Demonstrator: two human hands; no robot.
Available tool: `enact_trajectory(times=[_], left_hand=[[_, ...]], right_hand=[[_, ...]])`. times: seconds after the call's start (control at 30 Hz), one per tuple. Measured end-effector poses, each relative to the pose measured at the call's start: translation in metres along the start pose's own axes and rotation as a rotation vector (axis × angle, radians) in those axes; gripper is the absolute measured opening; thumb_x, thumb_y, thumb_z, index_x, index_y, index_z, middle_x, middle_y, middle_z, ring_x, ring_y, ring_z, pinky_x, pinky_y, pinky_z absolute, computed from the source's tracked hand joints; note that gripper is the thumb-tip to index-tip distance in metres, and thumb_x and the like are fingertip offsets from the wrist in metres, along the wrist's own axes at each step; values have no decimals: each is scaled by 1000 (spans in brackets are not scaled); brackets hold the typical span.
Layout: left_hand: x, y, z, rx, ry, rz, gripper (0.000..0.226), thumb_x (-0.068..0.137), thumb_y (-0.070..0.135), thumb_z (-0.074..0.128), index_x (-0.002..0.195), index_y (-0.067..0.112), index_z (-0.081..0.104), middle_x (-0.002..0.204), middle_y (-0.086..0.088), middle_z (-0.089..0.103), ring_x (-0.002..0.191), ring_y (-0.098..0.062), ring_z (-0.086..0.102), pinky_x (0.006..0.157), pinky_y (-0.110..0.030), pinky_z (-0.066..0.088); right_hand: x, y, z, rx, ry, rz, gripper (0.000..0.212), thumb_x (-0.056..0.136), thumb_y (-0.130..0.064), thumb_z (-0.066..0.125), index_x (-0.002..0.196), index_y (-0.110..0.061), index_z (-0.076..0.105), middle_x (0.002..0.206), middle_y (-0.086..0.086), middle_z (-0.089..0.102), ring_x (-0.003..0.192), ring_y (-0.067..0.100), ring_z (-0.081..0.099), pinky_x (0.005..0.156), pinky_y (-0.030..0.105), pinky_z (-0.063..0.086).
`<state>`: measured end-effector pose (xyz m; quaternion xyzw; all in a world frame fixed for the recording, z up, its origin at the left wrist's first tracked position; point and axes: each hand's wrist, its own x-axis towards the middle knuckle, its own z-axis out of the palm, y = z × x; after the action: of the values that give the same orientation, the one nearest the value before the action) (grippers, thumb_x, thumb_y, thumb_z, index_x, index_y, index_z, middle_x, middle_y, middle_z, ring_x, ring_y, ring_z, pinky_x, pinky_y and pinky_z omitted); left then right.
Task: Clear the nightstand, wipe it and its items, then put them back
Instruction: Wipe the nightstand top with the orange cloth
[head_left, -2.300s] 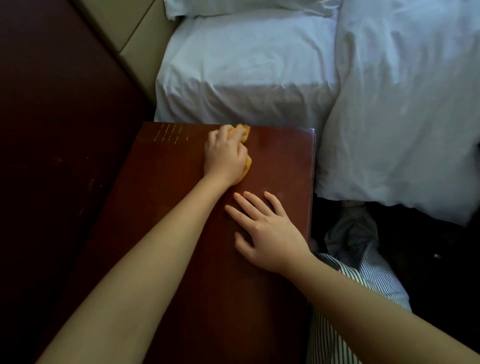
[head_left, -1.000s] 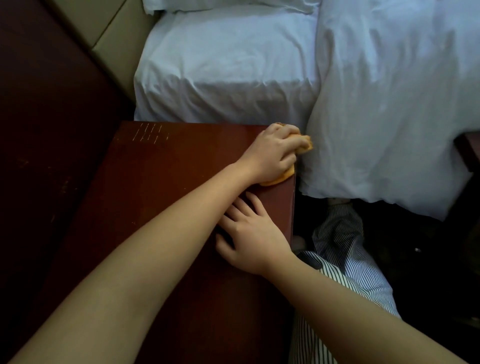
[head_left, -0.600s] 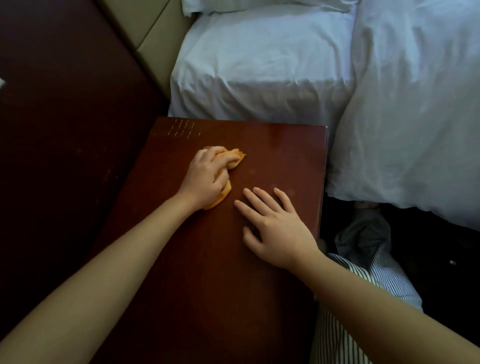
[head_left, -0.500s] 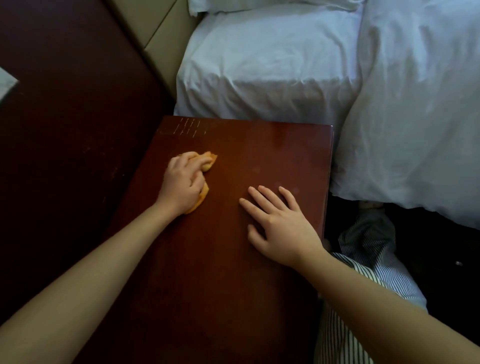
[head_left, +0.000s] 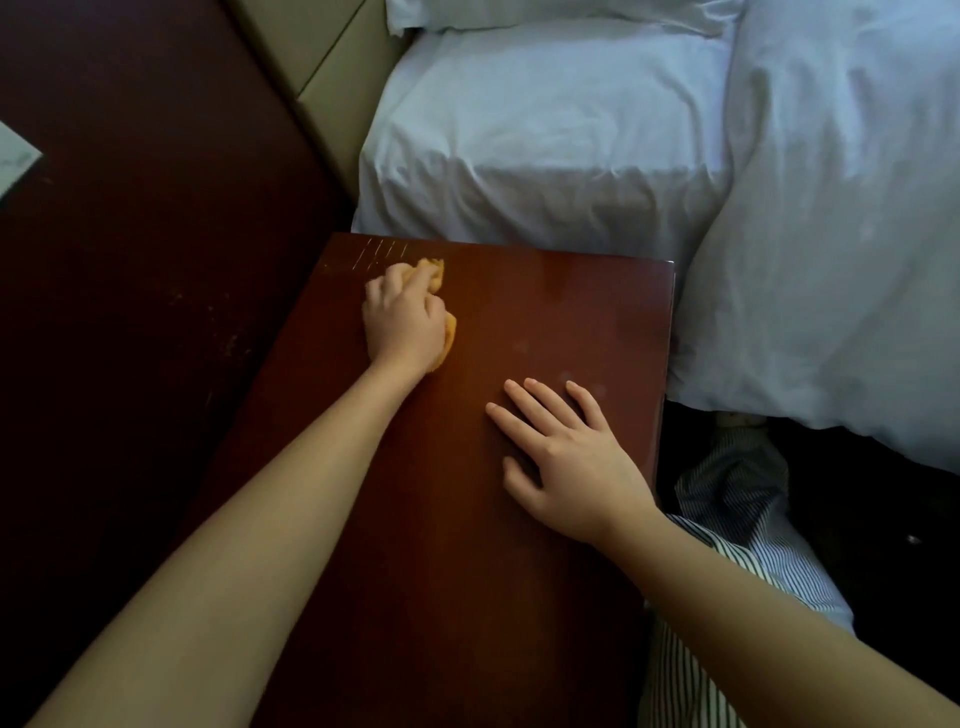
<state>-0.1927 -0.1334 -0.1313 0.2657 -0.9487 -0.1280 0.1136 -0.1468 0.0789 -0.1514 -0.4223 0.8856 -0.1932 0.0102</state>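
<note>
White bed along the far side, sheet tucked; a rumpled duvet hangs over its right part and down past the nightstand's right edge. Dark wood panel fills the left of the view, scuffed in spots. Beige padded headboard runs between panel and bed.

Nightstand: reddish-brown glossy top, far edge against the bed, bare apart from the two hands and the cloth. Striped clothing shows in the dark gap off its right edge.

Right hand: palm down, flat on the top near the right edge, about midway along it. Fingers straight and spread, holding nothing.

Left hand: near the far left corner, fingers curled over an orange cloth and pressing it onto the wood. Cloth is bunched, peeking out beyond the fingertips and beside the palm.

Fine pale scratch marks at the far left corner, just beyond the cloth.
</note>
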Motion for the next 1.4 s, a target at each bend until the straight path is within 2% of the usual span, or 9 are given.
enact_trajectory(times=[0.1,0.17,0.47,0.7,0.77,1.0,1.13,1.27,1.4], left_hand=[[-19,-20,-11,-73,-79,225,39,92,13,44,128,23,53,131,-6,46,121,-26,36,99,-37,32],[-27,-39,-18,-88,-91,241,38,92,11,44,126,22,55,130,-7,47,121,-26,37,99,-38,33],[12,-8,2,35,116,-299,38,95,20,38,132,23,48,138,-6,40,125,-28,34,105,-41,27],[-26,-6,-6,-40,-65,244,38,92,15,42,127,22,55,132,-8,47,120,-27,38,98,-36,31],[-36,-28,-16,-46,-96,296,39,91,15,41,126,22,56,129,-8,48,118,-27,39,97,-37,32],[-8,-75,-27,100,57,-249,41,95,21,39,136,21,44,139,-10,37,126,-30,33,104,-43,31],[23,-59,-17,107,100,-389,41,97,24,38,138,24,41,142,-7,36,129,-29,32,107,-45,30],[35,-50,-13,72,39,-225,42,96,21,37,137,25,42,141,-5,37,128,-27,32,106,-41,29],[10,-61,-20,-41,-57,108,41,91,13,40,128,25,54,132,-5,46,121,-26,37,97,-34,32]], right_hand=[[0,-1,-1,-7,-11,3,52,85,-42,37,130,-24,56,138,4,52,130,22,46,108,50,29],[0,-1,-1,-5,-12,0,52,84,-41,37,129,-24,57,137,4,53,129,22,47,107,51,30],[0,-1,-2,11,-16,1,53,85,-41,37,131,-23,56,139,5,51,131,23,45,111,44,18],[0,-1,-4,20,-17,-1,52,86,-40,37,131,-22,56,138,6,52,130,24,45,109,43,15],[0,-2,-4,22,-7,-3,51,86,-40,38,130,-22,56,138,6,52,129,25,46,109,43,16],[0,-2,-3,16,-2,1,52,85,-39,38,129,-21,57,137,7,53,129,24,47,108,43,17],[0,-2,-3,22,-5,0,52,85,-39,38,129,-21,57,137,6,52,129,24,46,108,45,18],[1,-2,-2,22,-4,-4,52,85,-39,38,129,-21,57,137,6,53,129,23,47,107,45,18],[0,-1,-2,28,-3,-7,52,85,-40,38,129,-21,57,137,6,53,129,24,46,108,45,18]])
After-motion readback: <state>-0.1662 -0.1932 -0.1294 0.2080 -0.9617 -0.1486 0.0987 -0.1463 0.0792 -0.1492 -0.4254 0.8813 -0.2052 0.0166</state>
